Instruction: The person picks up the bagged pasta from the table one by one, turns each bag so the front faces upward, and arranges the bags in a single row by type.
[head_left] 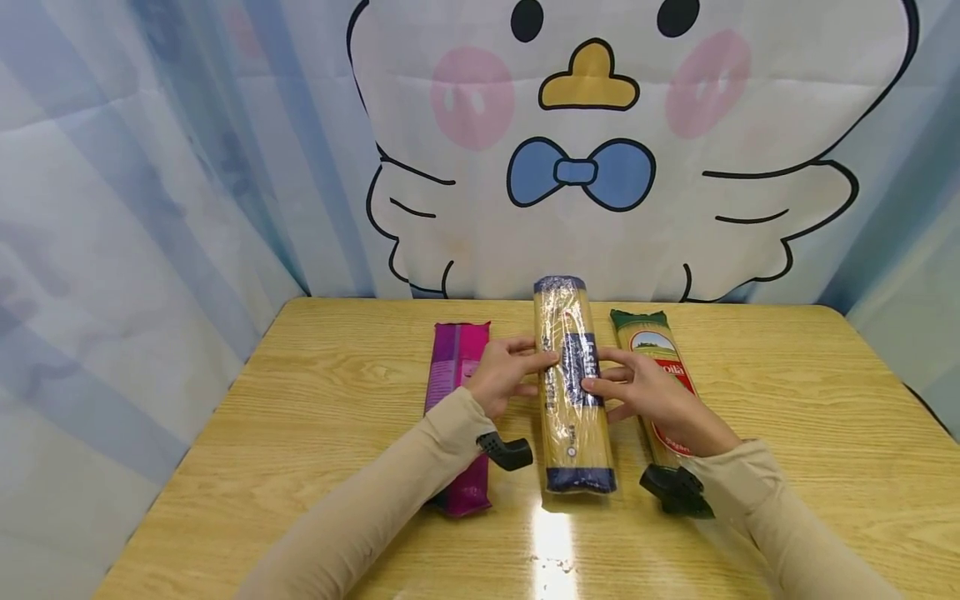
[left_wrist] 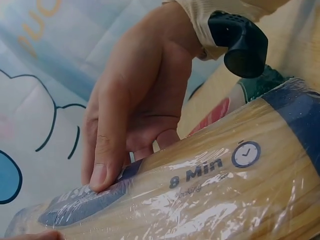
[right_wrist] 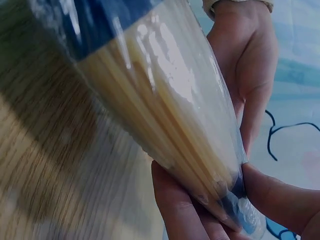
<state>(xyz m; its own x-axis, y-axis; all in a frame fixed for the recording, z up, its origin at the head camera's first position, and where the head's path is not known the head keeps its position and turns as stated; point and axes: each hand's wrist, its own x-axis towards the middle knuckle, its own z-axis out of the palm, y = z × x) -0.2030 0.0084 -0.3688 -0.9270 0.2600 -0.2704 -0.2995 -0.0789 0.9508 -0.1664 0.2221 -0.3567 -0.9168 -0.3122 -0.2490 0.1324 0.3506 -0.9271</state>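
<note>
A long clear-wrapped pack of spaghetti [head_left: 573,437] with dark blue ends and a blue label is held over the table between both hands, its length pointing away from me. My left hand [head_left: 504,375] grips its left side, thumb on the upper face. My right hand [head_left: 652,392] grips the right side, thumb beside the label and fingers round the edge. The print "8 Min" and a clock mark show on the wrapper [left_wrist: 215,165] in the left wrist view. Pale strands [right_wrist: 145,95] show through the plastic in the right wrist view.
On the wooden table [head_left: 337,400], a purple and magenta packet [head_left: 450,367] lies left of the spaghetti, partly behind the left arm. A green, red and yellow pasta packet [head_left: 648,337] lies to the right, partly under the right hand. A cartoon-printed curtain [head_left: 585,242] hangs behind the table.
</note>
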